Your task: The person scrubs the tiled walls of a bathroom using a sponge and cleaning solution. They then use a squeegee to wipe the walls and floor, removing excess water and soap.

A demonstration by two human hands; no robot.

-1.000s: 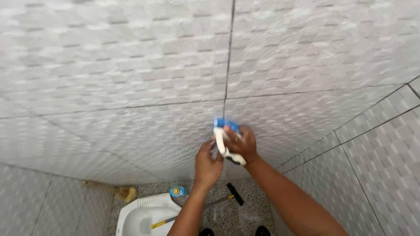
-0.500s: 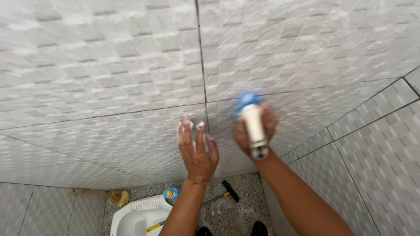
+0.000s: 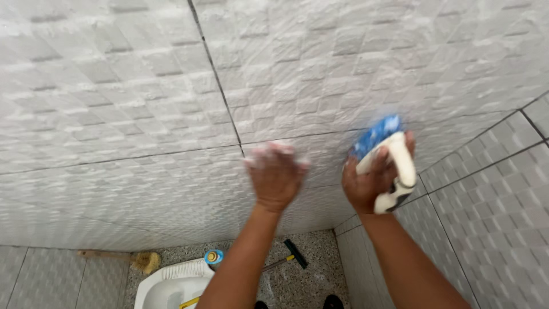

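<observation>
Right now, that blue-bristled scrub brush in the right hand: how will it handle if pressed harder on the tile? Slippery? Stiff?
The scrub brush probably stays stiff: its white handle looks like moulded plastic. Likely light, since the right hand holds it alone against the wall tile. The grip may be slippery: the left hand shows whitish foam on its fingertips, so there is probably soap about.

Left hand (image 3: 275, 176) smeared by motion blur, fingertips pale and foamy, single fingers (image 3: 289, 153) impossible to separate. Blue bristle end of the scrub brush (image 3: 382, 150) blurred too, bristles not distinguishable; handle partly covered by the right hand (image 3: 369, 182). Both forearms cut off by the bottom edge. At 7 o'clock, white squat toilet (image 3: 171, 286) cropped by the bottom edge, its far part hidden behind the left forearm. Long-handled squeegee (image 3: 289, 256) partly hidden behind the same forearm. Small round-capped bottle (image 3: 214, 257) too small to identify. Dark shoe tips (image 3: 333, 301) barely visible at 6 o'clock
</observation>
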